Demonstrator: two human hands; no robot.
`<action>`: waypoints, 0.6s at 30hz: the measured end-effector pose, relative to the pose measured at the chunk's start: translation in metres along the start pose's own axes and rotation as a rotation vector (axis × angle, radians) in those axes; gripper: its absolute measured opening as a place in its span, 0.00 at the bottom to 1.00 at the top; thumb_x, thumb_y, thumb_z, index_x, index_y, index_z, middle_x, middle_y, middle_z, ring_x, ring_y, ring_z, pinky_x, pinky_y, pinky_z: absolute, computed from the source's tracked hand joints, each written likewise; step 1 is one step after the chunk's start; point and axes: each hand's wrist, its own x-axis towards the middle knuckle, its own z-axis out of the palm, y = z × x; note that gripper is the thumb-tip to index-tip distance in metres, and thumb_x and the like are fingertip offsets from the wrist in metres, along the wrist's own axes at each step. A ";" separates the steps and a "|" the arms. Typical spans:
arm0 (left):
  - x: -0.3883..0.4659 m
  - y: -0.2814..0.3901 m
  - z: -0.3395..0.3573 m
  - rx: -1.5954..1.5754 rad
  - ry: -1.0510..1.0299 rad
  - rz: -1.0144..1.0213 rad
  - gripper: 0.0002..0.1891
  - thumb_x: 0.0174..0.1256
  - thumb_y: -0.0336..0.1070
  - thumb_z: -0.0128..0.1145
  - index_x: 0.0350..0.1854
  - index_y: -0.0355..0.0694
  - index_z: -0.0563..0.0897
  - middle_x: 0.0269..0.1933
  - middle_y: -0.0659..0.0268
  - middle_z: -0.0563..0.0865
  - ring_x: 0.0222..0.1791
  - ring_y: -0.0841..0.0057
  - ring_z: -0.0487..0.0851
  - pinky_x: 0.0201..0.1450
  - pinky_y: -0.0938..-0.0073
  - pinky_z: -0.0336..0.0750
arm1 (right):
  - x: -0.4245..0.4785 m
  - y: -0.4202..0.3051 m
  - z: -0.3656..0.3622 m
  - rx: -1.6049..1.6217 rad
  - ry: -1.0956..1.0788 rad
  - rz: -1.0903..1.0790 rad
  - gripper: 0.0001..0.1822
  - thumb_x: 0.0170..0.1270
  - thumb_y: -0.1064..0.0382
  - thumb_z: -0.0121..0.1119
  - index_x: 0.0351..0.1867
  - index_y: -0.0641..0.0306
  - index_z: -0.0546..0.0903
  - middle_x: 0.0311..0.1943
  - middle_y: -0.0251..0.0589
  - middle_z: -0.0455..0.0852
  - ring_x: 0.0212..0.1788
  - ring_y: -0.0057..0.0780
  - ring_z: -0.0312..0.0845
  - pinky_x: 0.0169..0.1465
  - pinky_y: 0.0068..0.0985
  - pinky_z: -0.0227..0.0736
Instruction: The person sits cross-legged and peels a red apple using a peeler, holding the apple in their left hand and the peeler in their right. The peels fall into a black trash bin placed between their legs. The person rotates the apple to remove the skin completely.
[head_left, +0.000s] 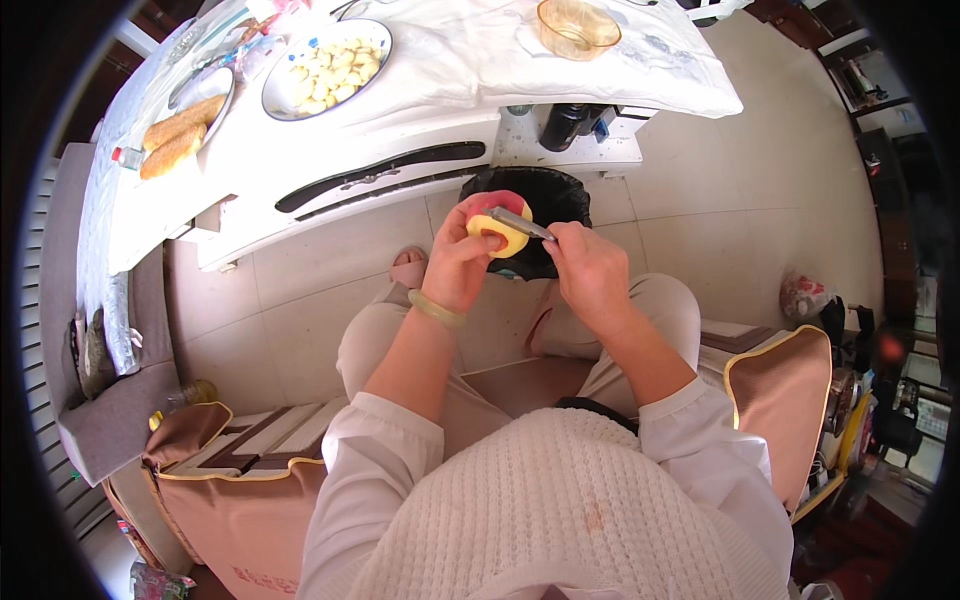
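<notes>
My left hand, with a pale bangle at its wrist, holds a partly peeled apple. Red skin remains on the apple's upper side, while pale yellow flesh shows lower down. In my right hand is a metal peeler, its head lying against the fruit; the fingers cover most of its handle. Both hands are above a bin lined with a black bag, whose contents I cannot make out.
Ahead stands a table with a white cover. It carries a bowl of pale cut pieces, an amber glass bowl and a plate with two browned bread-like pieces. A black cylindrical object sits on the lower shelf.
</notes>
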 end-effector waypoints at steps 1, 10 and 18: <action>0.000 0.000 -0.001 0.004 0.002 0.000 0.26 0.53 0.23 0.56 0.59 0.33 0.73 0.58 0.57 0.80 0.59 0.69 0.78 0.64 0.69 0.70 | 0.000 0.000 0.001 0.001 -0.003 0.001 0.07 0.59 0.66 0.64 0.34 0.60 0.76 0.25 0.36 0.77 0.26 0.33 0.78 0.28 0.30 0.72; 0.000 0.000 -0.003 0.003 -0.015 -0.003 0.28 0.50 0.21 0.55 0.59 0.32 0.72 0.58 0.56 0.80 0.59 0.68 0.78 0.63 0.68 0.71 | 0.000 0.003 0.004 0.016 -0.014 0.013 0.07 0.59 0.66 0.64 0.32 0.60 0.75 0.24 0.37 0.76 0.26 0.34 0.77 0.27 0.31 0.72; 0.002 -0.008 -0.010 0.007 0.007 -0.014 0.32 0.49 0.20 0.53 0.63 0.33 0.69 0.59 0.56 0.79 0.58 0.68 0.78 0.61 0.69 0.72 | -0.004 0.014 0.007 0.177 -0.037 0.128 0.04 0.66 0.66 0.60 0.38 0.60 0.77 0.24 0.46 0.79 0.26 0.46 0.77 0.28 0.34 0.70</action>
